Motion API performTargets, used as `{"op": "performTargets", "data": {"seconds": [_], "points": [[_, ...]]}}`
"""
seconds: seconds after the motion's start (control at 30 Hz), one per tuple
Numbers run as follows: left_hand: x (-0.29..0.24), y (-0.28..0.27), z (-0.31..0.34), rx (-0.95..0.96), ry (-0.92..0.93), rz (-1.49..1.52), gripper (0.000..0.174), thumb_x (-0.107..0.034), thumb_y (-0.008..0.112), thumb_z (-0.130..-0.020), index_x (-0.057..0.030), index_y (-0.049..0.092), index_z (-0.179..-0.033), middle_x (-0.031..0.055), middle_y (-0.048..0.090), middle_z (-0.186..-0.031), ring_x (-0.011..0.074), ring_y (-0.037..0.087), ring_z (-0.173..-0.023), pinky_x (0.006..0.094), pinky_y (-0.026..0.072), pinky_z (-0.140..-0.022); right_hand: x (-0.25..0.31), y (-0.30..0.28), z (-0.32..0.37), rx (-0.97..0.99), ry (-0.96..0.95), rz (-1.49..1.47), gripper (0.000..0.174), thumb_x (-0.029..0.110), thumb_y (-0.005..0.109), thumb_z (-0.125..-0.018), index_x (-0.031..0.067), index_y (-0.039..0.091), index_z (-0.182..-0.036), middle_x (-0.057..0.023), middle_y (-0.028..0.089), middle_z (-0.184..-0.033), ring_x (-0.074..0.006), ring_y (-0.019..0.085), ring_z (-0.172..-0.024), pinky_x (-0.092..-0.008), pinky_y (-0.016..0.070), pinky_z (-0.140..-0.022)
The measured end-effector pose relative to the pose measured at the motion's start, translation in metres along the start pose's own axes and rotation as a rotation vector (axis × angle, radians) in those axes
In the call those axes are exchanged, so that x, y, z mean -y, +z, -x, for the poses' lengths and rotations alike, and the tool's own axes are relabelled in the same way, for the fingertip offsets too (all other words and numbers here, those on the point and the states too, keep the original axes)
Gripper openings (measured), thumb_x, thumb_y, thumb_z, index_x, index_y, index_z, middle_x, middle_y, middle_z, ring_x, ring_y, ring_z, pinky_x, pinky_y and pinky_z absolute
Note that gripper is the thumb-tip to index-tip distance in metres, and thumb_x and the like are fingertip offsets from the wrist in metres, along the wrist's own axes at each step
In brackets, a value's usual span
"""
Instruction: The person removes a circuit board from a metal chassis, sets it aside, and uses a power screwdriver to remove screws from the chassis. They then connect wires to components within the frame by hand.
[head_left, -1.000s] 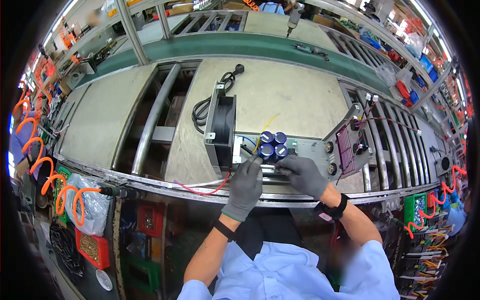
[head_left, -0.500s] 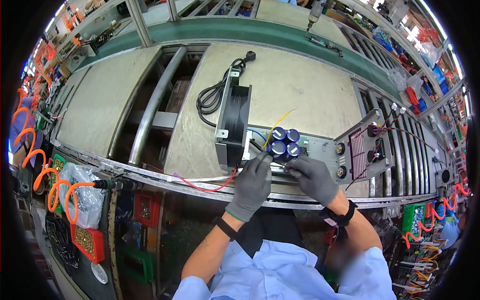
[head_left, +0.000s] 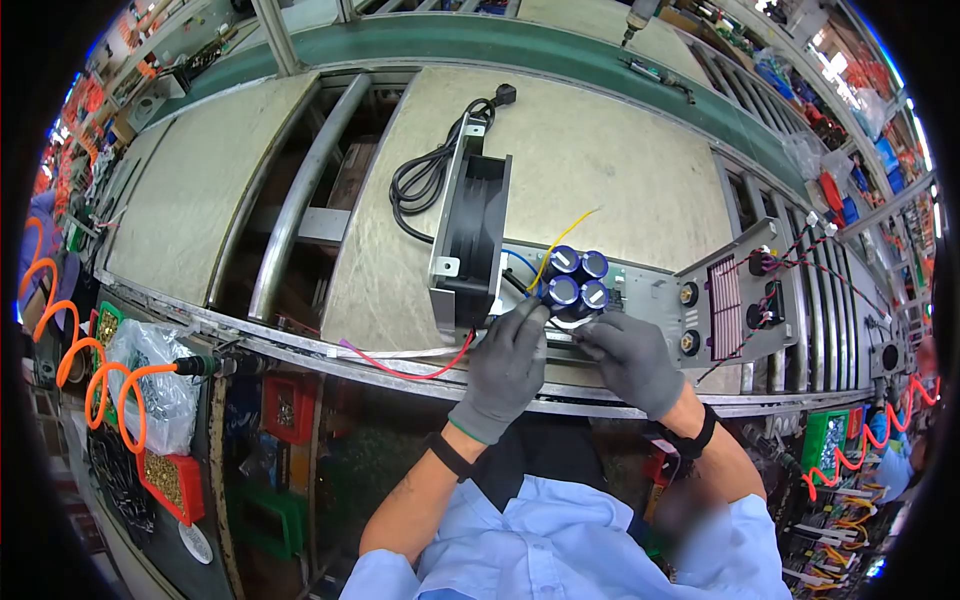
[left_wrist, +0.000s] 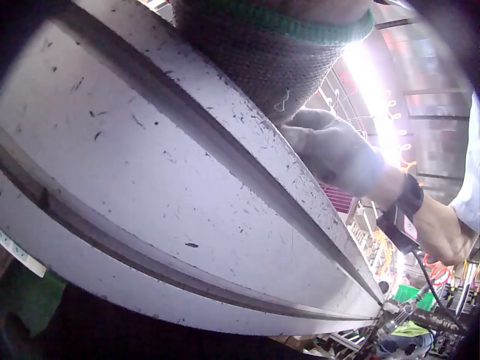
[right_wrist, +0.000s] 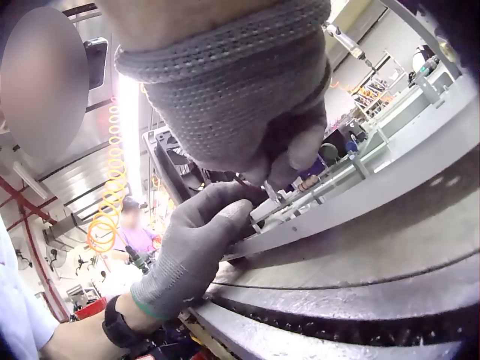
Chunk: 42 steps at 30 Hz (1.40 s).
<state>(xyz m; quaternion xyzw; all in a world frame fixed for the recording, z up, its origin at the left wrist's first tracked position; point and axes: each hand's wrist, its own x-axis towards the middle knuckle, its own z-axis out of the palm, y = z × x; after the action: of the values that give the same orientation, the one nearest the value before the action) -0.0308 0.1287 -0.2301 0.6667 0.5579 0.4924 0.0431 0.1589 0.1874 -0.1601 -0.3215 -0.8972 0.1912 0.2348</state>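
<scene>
A metal chassis (head_left: 650, 288) with a circuit board lies in front of the person. Several dark blue cylindrical capacitors (head_left: 563, 291) stand on the board beside a black fan (head_left: 478, 225). Both hands wear grey gloves and meet at the board's near edge. In the right wrist view, the left hand (head_left: 506, 365) brings thumb and forefinger together at a small white part (right_wrist: 262, 210). The right hand (head_left: 637, 362) curls its fingers and pinches at the same spot, close to the left fingertips. Gloves hide most of the part. A yellow wire (head_left: 566, 243) rises behind the capacitors.
A coiled black power cord (head_left: 420, 185) lies behind the fan. Red wire (head_left: 415, 375) loops over the front rail. Rollers (head_left: 310, 195) flank the wooden board (head_left: 610, 150) under the chassis. An upright end panel (head_left: 735, 300) with dangling twisted wires stands at right.
The head view has shifted, so the chassis appears farther right. Both hands stay at the board's near edge, with the right fingers slightly farther from the left ones in the head view.
</scene>
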Motion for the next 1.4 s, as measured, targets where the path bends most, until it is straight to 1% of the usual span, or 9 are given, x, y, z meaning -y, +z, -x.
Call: {"op": "performTargets", "data": {"seconds": [0.1, 0.4, 0.53, 0.6, 0.7, 0.93, 1.13, 1.3, 1.4], "points": [[0.004, 0.001, 0.001, 0.001, 0.044, -0.024, 0.033, -0.007, 0.058, -0.093, -0.0013, 0.059, -0.126, 0.0181, 0.064, -0.123, 0.0332, 0.066, -0.103, 0.0404, 0.0557, -0.087, -0.003, 0.0, -0.001, -0.006, -0.002, -0.019, 0.018, 0.003, 0.072, -0.083, 0.0066, 0.07, -0.101, -0.0128, 0.068, -0.088, -0.0332, 0.068, -0.077, -0.0405, 0.0554, -0.065], [0.005, 0.003, 0.003, 0.021, 0.029, -0.026, 0.034, -0.009, 0.059, -0.094, -0.001, 0.059, -0.127, 0.0178, 0.064, -0.124, 0.033, 0.065, -0.106, 0.0408, 0.0547, -0.089, -0.001, -0.002, -0.003, 0.006, -0.007, -0.018, 0.018, 0.001, 0.071, -0.084, 0.0068, 0.07, -0.1, -0.0133, 0.068, -0.089, -0.0334, 0.068, -0.076, -0.0408, 0.0552, -0.065], [0.002, 0.0, 0.001, 0.008, 0.006, -0.005, 0.033, -0.004, 0.06, -0.09, -0.0001, 0.064, -0.122, 0.0197, 0.065, -0.122, 0.0343, 0.067, -0.104, 0.0419, 0.0558, -0.089, -0.002, 0.001, 0.002, 0.035, -0.016, 0.03, 0.018, 0.001, 0.07, -0.084, 0.0065, 0.07, -0.101, -0.0135, 0.068, -0.088, -0.0338, 0.068, -0.075, -0.0405, 0.0551, -0.065], [0.002, 0.0, 0.001, 0.005, 0.006, 0.003, 0.033, -0.003, 0.06, -0.09, 0.0, 0.064, -0.122, 0.0196, 0.065, -0.122, 0.0345, 0.067, -0.104, 0.0419, 0.0558, -0.089, -0.003, 0.004, 0.004, -0.013, 0.006, -0.033, 0.018, 0.001, 0.071, -0.084, 0.0059, 0.071, -0.101, -0.0134, 0.067, -0.087, -0.0338, 0.068, -0.075, -0.0403, 0.0548, -0.065], [0.005, 0.002, 0.003, 0.032, 0.014, -0.014, 0.033, -0.009, 0.058, -0.094, -0.0009, 0.059, -0.127, 0.0181, 0.063, -0.125, 0.0338, 0.065, -0.106, 0.0414, 0.0546, -0.089, -0.002, 0.001, -0.002, -0.034, 0.01, -0.06, 0.017, 0.001, 0.071, -0.084, 0.0051, 0.071, -0.1, -0.0134, 0.066, -0.086, -0.0337, 0.067, -0.075, -0.0401, 0.0544, -0.064], [0.005, 0.001, 0.003, 0.04, 0.012, -0.014, 0.033, -0.009, 0.058, -0.094, -0.0005, 0.059, -0.127, 0.0187, 0.063, -0.125, 0.0337, 0.065, -0.106, 0.0414, 0.0544, -0.09, -0.005, 0.003, 0.0, -0.012, 0.002, -0.039, 0.018, 0.002, 0.074, -0.082, 0.0046, 0.07, -0.1, -0.0138, 0.066, -0.087, -0.0337, 0.067, -0.074, -0.04, 0.0538, -0.063], [0.005, 0.002, 0.002, 0.043, 0.021, -0.029, 0.033, -0.008, 0.057, -0.094, 0.0, 0.059, -0.126, 0.0184, 0.063, -0.125, 0.0332, 0.065, -0.105, 0.0411, 0.0544, -0.09, 0.005, 0.0, 0.0, -0.053, 0.0, 0.106, 0.015, 0.003, 0.075, -0.08, 0.0058, 0.069, -0.094, -0.0123, 0.065, -0.083, -0.0326, 0.066, -0.071, -0.0403, 0.0528, -0.06], [0.006, 0.002, 0.003, 0.042, 0.02, -0.026, 0.034, -0.009, 0.058, -0.094, -0.0001, 0.059, -0.127, 0.0184, 0.062, -0.126, 0.0328, 0.064, -0.106, 0.041, 0.0541, -0.091, -0.003, 0.014, 0.002, -0.093, 0.006, 0.087, 0.015, 0.002, 0.075, -0.079, 0.0051, 0.068, -0.092, -0.0119, 0.064, -0.08, -0.0324, 0.066, -0.07, -0.0409, 0.0521, -0.059], [0.002, 0.0, 0.001, 0.009, 0.007, -0.001, 0.031, -0.004, 0.059, -0.091, 0.0022, 0.064, -0.121, 0.0198, 0.066, -0.121, 0.0344, 0.067, -0.104, 0.0419, 0.0555, -0.089, 0.001, 0.017, 0.007, -0.087, -0.023, 0.132, 0.015, 0.002, 0.074, -0.079, 0.0047, 0.068, -0.092, -0.0121, 0.064, -0.079, -0.0326, 0.065, -0.069, -0.0418, 0.0518, -0.058]]}}
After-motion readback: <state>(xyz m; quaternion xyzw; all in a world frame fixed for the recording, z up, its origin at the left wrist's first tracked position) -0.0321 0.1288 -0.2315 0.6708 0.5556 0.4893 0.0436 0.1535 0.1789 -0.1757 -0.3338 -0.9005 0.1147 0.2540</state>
